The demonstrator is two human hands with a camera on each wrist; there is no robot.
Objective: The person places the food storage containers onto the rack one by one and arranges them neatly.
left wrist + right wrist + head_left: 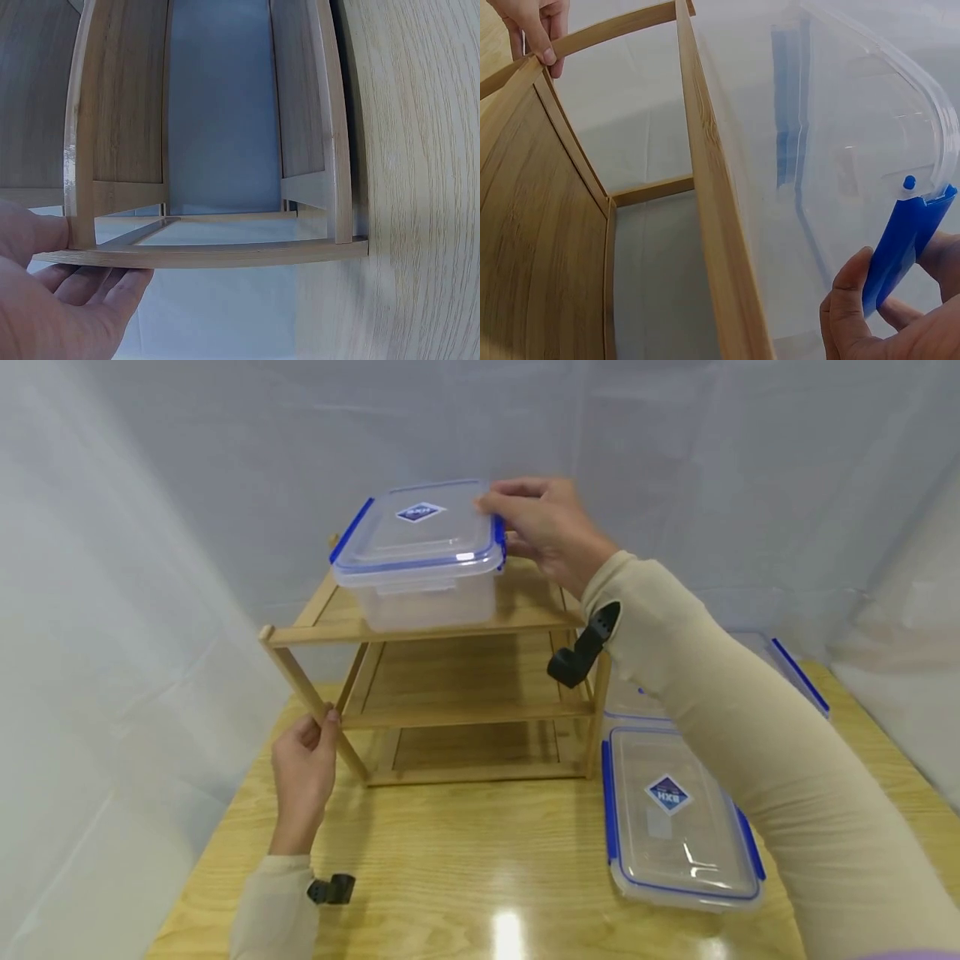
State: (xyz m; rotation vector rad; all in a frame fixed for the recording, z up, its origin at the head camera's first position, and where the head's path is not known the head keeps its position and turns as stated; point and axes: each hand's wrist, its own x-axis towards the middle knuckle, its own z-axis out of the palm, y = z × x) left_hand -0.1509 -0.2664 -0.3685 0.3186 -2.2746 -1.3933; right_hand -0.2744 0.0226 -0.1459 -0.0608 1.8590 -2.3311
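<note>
A three-tier wooden rack stands on the table. My left hand grips its left front post beside the middle shelf; in the left wrist view, the thumb lies on one side of the post and the fingers on the other. A clear plastic food container with a blue-edged lid is at the top shelf, its base overlapping the shelf's front rail in the head view. My right hand holds its right side, thumb on the lid. In the right wrist view, the fingers are around the blue latch.
To the right of the rack, a flat clear container with blue latches lies on the wooden table. Another clear container sits behind it, partly hidden by my right sleeve. Pale sheeting hangs behind and at both sides.
</note>
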